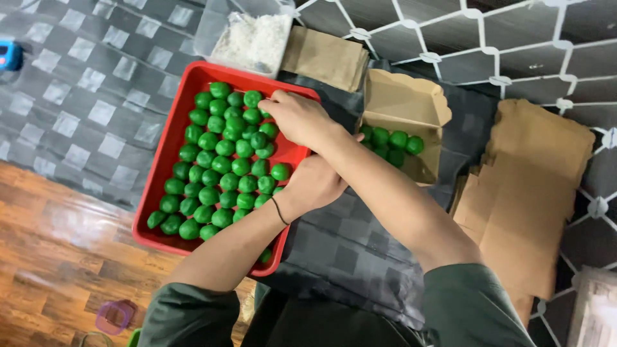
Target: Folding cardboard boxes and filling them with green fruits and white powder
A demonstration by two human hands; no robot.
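Head view, looking down: a shallow red rectangular plastic tray is seen on a grey checked cloth, packed w/ rows of small round green balls. Arms are crossed over the tray's right side. The right hand is stretched across to the tray's upper right corner, fingers curled down among the green balls there; whether a ball is actually gripped can't be told, since the fingertips are hidden by the hand itself. The left hand, w/ a thin black band at the wrist, is passed under the right forearm and rests at the tray's right rim; its fingers are covered by the forearm, so open or closed can't be told. Just right of the tray an open brown cardboard box w/ a scalloped lid is laid, holding a few more green balls. Behind the tray a clear plastic tub of white shreds is set, w/ a flat brown cardboard piece beside it. A stack of flat brown cardboard blanks is laid well right. Wooden floor is visible at lower left.
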